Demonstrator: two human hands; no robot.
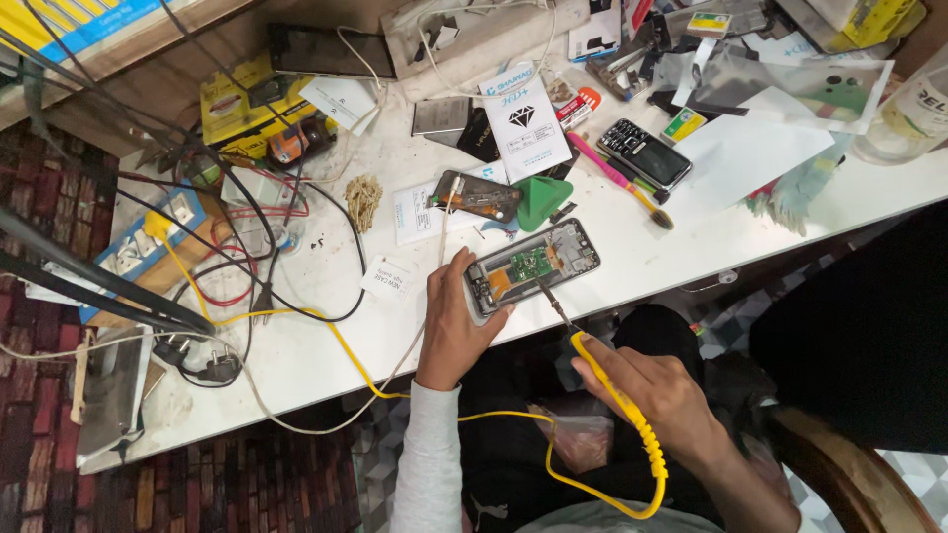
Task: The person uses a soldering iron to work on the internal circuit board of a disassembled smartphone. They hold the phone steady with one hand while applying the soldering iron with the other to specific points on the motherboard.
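In the head view, an opened grey smartphone with its back cover removed and a green circuit board exposed [531, 265] is seen lying near the front edge of a cluttered white worktable [326, 345]. The phone's lower left end is clasped by the left hand [456, 321], whose thumb and fingers are closed around the frame, so the phone is pinned between that hand and the tabletop. The right hand [660, 395] is held lower and to the right, off the table edge and apart from the left hand. It is wrapped around the yellow handle of a soldering iron [604, 380], and the iron's thin dark tip is laid on the phone's interior, just beside the green board. A yellow cable [296, 314] is trailed from the handle in a loop below the hands and back across the table towards a blue and white power strip [148, 237] at the left. Just beyond the opened phone, a green triangular plastic pick [541, 200] and a second opened handset with orange flex parts [479, 195] are seen. Farther back, a black keypad phone [647, 153] and a pink toothbrush [617, 178] are laid well apart from both hands.
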